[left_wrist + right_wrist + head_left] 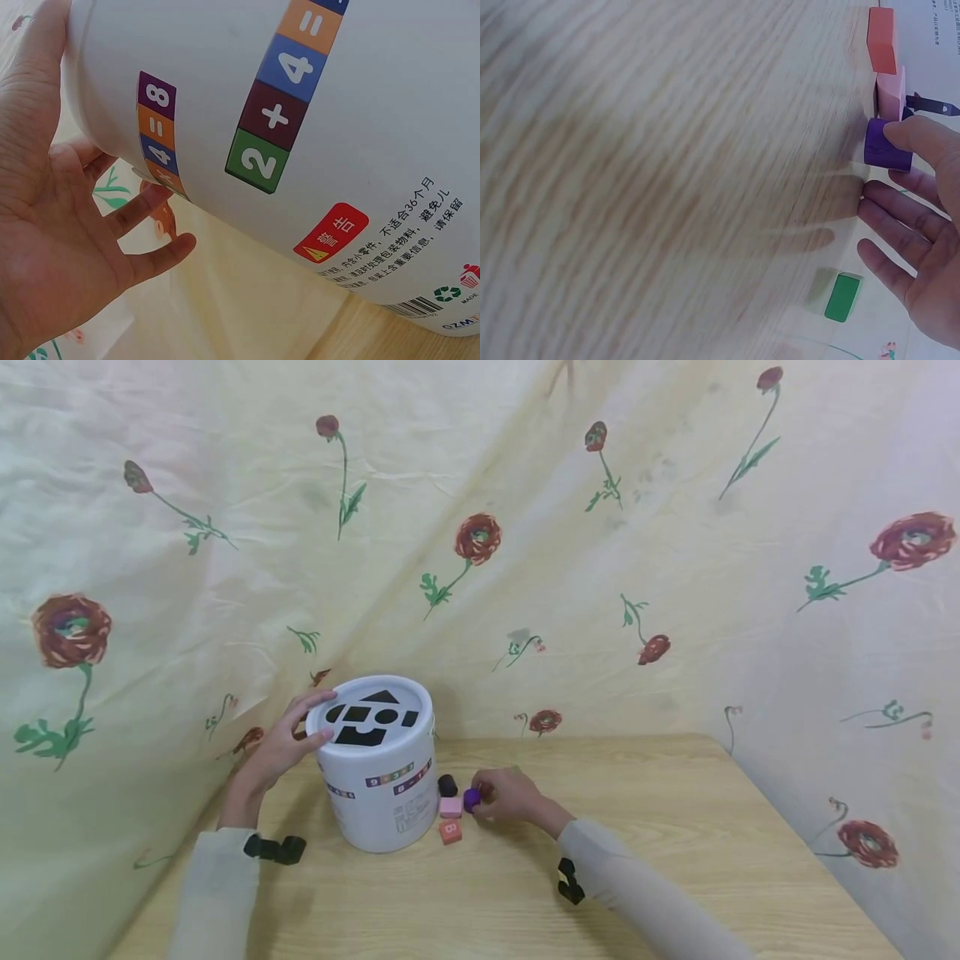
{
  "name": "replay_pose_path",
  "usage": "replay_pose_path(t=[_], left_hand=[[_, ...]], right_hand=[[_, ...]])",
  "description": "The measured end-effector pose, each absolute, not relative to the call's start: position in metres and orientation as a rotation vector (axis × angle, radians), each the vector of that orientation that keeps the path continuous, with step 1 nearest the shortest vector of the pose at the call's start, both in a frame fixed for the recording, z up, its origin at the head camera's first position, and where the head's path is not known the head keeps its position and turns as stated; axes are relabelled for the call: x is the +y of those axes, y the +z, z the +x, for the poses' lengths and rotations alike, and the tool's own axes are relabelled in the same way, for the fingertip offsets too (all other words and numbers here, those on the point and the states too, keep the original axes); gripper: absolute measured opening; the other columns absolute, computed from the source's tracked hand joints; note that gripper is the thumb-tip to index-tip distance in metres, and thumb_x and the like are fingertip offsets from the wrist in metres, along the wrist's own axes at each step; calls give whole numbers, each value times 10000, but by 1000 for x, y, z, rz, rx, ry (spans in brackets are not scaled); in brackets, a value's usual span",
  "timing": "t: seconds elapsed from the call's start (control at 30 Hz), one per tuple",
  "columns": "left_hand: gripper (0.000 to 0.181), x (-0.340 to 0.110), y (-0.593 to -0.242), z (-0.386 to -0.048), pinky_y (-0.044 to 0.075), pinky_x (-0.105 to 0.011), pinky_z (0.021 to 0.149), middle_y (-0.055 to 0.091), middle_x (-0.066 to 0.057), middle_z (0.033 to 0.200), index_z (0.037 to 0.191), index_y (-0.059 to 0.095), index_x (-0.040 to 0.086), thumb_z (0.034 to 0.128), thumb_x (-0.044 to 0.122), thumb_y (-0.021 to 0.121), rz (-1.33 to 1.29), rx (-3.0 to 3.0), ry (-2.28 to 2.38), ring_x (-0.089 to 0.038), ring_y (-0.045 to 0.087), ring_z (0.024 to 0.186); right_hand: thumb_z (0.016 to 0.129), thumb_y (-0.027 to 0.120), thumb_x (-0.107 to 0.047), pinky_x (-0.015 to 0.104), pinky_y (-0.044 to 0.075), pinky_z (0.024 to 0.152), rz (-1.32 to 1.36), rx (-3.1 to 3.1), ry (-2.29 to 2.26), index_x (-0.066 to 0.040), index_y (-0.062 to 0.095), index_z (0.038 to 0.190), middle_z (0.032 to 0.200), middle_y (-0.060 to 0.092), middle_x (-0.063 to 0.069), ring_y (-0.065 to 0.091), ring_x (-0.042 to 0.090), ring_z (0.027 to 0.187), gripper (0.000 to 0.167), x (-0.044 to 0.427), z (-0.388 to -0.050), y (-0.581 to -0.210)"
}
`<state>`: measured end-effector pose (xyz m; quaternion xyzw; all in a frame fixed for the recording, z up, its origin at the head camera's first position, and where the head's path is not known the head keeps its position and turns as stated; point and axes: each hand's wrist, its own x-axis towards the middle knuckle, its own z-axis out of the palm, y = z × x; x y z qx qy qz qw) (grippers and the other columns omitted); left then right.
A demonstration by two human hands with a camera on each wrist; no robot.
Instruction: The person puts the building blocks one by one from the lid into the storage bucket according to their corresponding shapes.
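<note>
A white bucket (378, 802) with shaped holes in its lid (408, 693) stands on the table. My left hand (281, 747) rests on the left of its rim, fingers spread; in the left wrist view several fingers (154, 259) stick out beside the wall. Right of the bucket, my right hand (513, 795) pinches a purple cylinder block (885, 146) between thumb and fingers, the other fingers loosely extended. Beside this block sit a pink block (451, 807), an orange-red block (450, 832) marked with a figure, and a black block (447, 785).
A green block (843, 297) lies beyond the right hand, mostly hidden in the head view. The wooden table (675, 860) extends to the right. Flower-printed cloth (525, 568) hangs behind and along both sides. Dark bands (276, 849) sit on the wrists.
</note>
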<state>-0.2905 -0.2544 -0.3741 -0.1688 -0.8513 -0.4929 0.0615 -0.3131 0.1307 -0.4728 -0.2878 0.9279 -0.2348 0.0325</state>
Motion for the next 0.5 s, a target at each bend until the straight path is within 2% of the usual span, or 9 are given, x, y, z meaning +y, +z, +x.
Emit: replay_pose_path(t=[0.23,0.5], left_hand=[[687,-253,-372,-289,346,-697,1099,163,-149,1681,1580,356,160,968,277,645,-499,-2587,-1475,-439,264,1460],[683,-253,-374,-289,344,-696,1101,167,-145,1679,1575,363,154,964,275,643,-510,-2577,-1475,-432,267,1458]], right_hand=[[831,822,-213,290,507,702,-885,2896,-671,-128,704,1001,911,735,34,639,136,785,223,127,-314,-472],[837,819,-198,322,504,696,-848,2904,-664,-118,703,993,906,732,56,635,159,786,210,124,-312,-469]])
